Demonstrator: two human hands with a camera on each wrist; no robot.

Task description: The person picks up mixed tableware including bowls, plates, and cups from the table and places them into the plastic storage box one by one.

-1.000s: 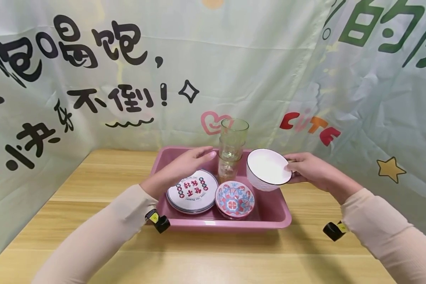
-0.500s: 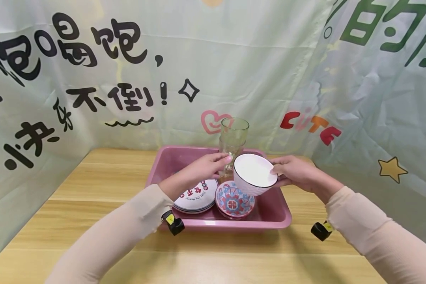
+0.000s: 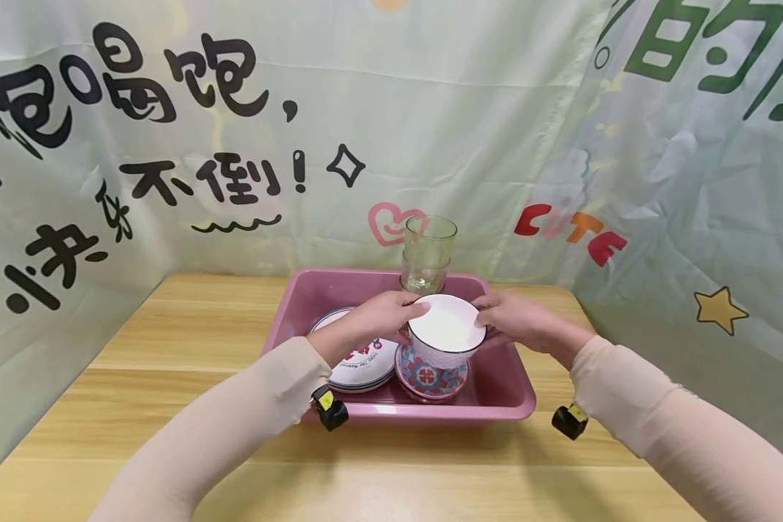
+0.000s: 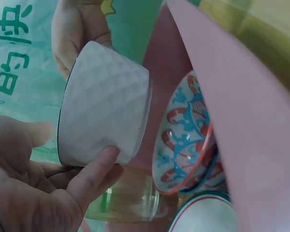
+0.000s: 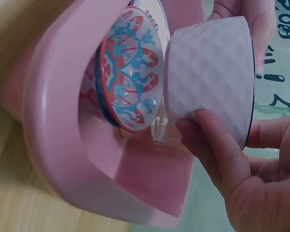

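A white bowl [image 3: 446, 324] with a dark rim and diamond-textured outside is held above a stack of patterned bowls [image 3: 431, 380] in the pink basin. My right hand [image 3: 518, 319] grips its right side, thumb at the rim and fingers on the outer wall [image 5: 210, 72]. At the opposite side, my left hand [image 3: 385, 317] holds the bowl with its thumb by the rim and fingers against the wall [image 4: 106, 96]. Stacked white plates [image 3: 362, 366] with red lettering lie left of the patterned bowls, partly covered by my left hand. Greenish glasses [image 3: 429, 250] stand stacked behind the white bowl.
The pink basin [image 3: 424, 412] sits on a wooden table [image 3: 391, 471], its walls rising around the dishes. A printed cloth [image 3: 496, 130] hangs behind the table and along its sides. Small black cameras [image 3: 329, 413] are strapped at both wrists.
My right hand has carried the white bowl left and slightly down, over the patterned bowls. My left hand has come right and taken hold of the bowl's left side.
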